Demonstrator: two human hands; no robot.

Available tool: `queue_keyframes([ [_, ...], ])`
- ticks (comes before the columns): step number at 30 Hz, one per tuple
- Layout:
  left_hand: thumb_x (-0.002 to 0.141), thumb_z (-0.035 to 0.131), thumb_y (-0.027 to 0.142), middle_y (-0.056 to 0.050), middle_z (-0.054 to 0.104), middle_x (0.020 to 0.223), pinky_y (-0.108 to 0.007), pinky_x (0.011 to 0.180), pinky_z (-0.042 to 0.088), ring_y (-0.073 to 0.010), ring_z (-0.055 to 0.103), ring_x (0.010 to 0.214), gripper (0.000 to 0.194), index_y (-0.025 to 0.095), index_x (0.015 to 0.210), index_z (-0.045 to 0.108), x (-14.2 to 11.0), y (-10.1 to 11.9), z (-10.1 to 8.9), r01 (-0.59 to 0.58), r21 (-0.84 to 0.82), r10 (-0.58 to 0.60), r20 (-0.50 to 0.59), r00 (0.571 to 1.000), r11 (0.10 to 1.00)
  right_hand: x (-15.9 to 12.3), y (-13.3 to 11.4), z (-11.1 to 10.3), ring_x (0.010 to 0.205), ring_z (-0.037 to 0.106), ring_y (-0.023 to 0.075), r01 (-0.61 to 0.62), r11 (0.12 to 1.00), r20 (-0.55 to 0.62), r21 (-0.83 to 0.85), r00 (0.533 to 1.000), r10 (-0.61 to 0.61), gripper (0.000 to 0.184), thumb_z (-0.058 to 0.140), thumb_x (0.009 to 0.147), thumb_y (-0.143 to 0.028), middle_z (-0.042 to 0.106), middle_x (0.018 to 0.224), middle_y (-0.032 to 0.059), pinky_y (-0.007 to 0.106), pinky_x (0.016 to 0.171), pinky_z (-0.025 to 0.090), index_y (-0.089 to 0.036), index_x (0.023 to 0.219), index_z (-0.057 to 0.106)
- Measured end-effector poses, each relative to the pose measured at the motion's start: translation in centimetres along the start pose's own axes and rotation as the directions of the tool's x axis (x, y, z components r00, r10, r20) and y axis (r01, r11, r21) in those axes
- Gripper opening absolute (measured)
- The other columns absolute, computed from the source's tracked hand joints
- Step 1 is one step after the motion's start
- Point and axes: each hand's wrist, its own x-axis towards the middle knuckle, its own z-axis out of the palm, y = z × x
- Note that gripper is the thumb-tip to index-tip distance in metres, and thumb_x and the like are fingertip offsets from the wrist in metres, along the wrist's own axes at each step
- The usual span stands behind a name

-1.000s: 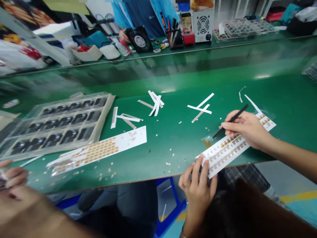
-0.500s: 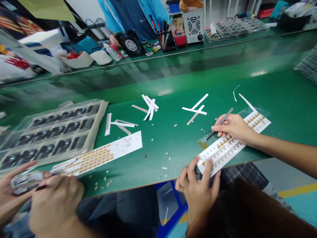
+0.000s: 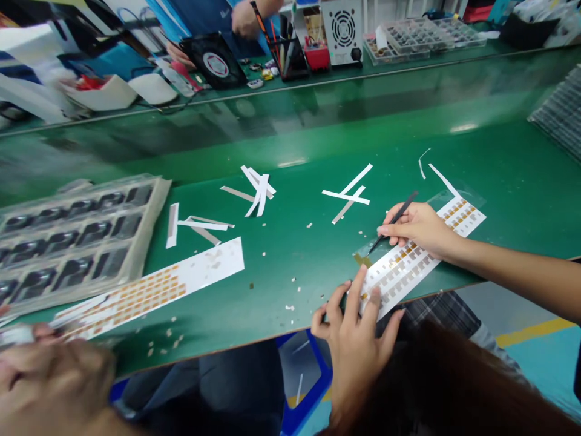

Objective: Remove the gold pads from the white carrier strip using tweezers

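At the lower left, my right hand (image 3: pixel 59 375) is closed and blurred, its back towards me; what its fingers hold is hidden. Behind it, at the left edge, my left hand (image 3: pixel 43 330) shows only in bits of finger around a pale, part-clear small piece (image 3: pixel 18 335). A slim grey streak beside the fingers, perhaps a tool, is too smeared to name. Just beyond lies a white sheet (image 3: pixel 222 257) with rows of small amber stickers, some rows peeled off. A clear tray (image 3: pixel 102 233) of black parts stands beyond my hands.
On the right, a co-worker's hand (image 3: pixel 420 227) holds black tweezers (image 3: pixel 394 221) over another sticker sheet (image 3: pixel 472 218); their other hand (image 3: pixel 356 333) presses its near end. Paper strips (image 3: pixel 258 191) and tiny scraps lie on the green bench (image 3: pixel 290 242). Across it, another person's hand (image 3: pixel 247 18) is near a pen holder (image 3: pixel 290 57).
The view has swung so the bench items shift left. My hands came in from the left edge, showing the pale piece, and now sit lower left by the sheet. Another person's hand appeared across the bench.
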Motion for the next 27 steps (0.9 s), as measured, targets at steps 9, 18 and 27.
queue_keyframes([
  [9,0.079,0.059,0.045,-0.004,0.06,0.123,-0.046,0.083,0.025,-0.0285,0.046,0.107,0.027,0.024,0.096,0.061,-0.4,-0.5,0.4,-0.015,-0.003,0.015,-0.019,1.0,1.0,-0.4,-1.1,-0.2,0.04,0.049,0.0039,0.041,0.992,-0.02,0.12,0.999,-0.039,0.032,0.083,0.053,-0.026,0.064,0.056,0.0019,0.014,0.034,0.032,-0.013,0.065,0.056],
  [18,0.076,0.067,0.033,-0.003,0.064,0.115,-0.043,0.085,0.028,-0.0257,0.047,0.107,0.027,0.031,0.103,0.062,-1.4,-1.9,1.1,-0.109,-0.059,0.104,-0.08,0.991,0.992,-4.6,-1.7,-0.4,0.042,0.053,0.0071,0.236,0.97,0.072,0.048,0.968,-0.239,0.019,0.073,0.071,-0.02,0.062,0.052,-0.0017,0.016,0.038,0.04,-0.017,0.073,0.055],
  [27,0.075,0.068,0.033,-0.004,0.064,0.113,-0.041,0.083,0.028,-0.0246,0.048,0.103,0.028,0.033,0.102,0.063,-1.0,-1.5,0.7,-0.098,-0.01,0.097,-0.073,0.993,0.995,-3.8,0.1,0.4,0.038,0.048,0.0057,-0.017,0.996,0.174,0.084,0.985,0.002,0.027,0.076,0.067,-0.028,0.057,0.046,-0.0032,0.015,0.035,0.033,-0.017,0.07,0.052],
])
